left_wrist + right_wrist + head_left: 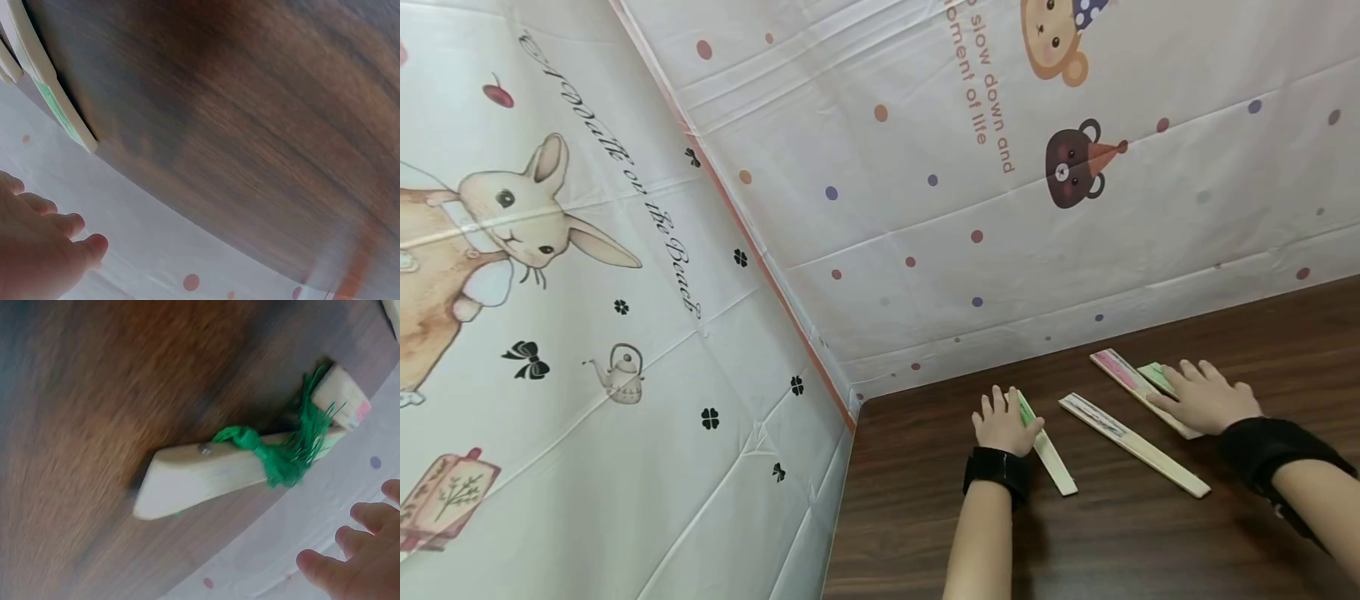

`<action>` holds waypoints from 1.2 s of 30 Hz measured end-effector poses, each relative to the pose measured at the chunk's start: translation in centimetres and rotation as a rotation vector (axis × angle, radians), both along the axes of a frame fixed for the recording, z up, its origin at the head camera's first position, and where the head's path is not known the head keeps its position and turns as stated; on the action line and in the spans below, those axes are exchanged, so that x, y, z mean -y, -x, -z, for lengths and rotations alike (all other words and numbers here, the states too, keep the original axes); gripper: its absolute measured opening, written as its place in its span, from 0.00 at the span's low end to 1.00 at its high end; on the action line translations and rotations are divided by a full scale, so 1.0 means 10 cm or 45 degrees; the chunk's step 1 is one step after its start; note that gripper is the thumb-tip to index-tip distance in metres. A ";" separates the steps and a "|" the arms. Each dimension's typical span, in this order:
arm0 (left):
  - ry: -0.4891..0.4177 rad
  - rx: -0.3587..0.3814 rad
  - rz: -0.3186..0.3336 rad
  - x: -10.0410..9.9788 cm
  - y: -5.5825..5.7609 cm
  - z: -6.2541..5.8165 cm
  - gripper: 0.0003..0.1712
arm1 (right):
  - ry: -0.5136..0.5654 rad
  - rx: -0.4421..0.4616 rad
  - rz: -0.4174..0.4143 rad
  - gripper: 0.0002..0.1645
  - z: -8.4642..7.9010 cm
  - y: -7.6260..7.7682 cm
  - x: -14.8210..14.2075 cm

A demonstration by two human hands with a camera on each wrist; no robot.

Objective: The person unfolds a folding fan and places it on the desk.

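Observation:
Four folded hand fans with pale wooden guards lie on the dark wooden table. In the head view my left hand point(1006, 427), fingers spread, overlaps the upper part of a green-patterned fan point(1051, 457). That green fan point(59, 109) rests flat in the left wrist view, beside my left fingers. To its right is a fan with a greyish print point(1138, 446). My right hand point(1213, 402), fingers stretched out, hovers around a pink fan point(1123, 371) and another green fan point(1156, 377). The right wrist view shows this fan point(206, 478) with a green tassel point(281, 459).
A white printed sheet point(887, 183) hangs behind the table point(910, 500), and a second sheet point(700, 467) with a rabbit drawing stands along the left side. Both meet at a corner near the table's back left. Black bands point(996, 473) circle both wrists.

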State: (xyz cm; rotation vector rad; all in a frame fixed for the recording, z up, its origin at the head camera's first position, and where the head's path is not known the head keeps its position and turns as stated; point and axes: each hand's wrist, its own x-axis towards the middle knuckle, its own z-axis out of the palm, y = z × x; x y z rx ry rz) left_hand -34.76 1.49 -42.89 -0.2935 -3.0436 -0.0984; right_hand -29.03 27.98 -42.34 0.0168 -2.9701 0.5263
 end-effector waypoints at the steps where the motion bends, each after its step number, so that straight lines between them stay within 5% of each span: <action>1: 0.001 0.002 0.003 0.00 0.00 0.01 0.38 | 0.003 -0.007 -0.006 0.51 0.00 0.01 0.02; 13: -0.060 0.035 0.106 -0.18 -0.10 0.00 0.38 | -0.008 -0.067 -0.099 0.47 0.01 0.06 0.34; 36: 0.036 0.012 0.215 -0.50 -0.27 0.12 0.36 | 0.003 -0.081 -0.156 0.35 0.13 0.03 0.62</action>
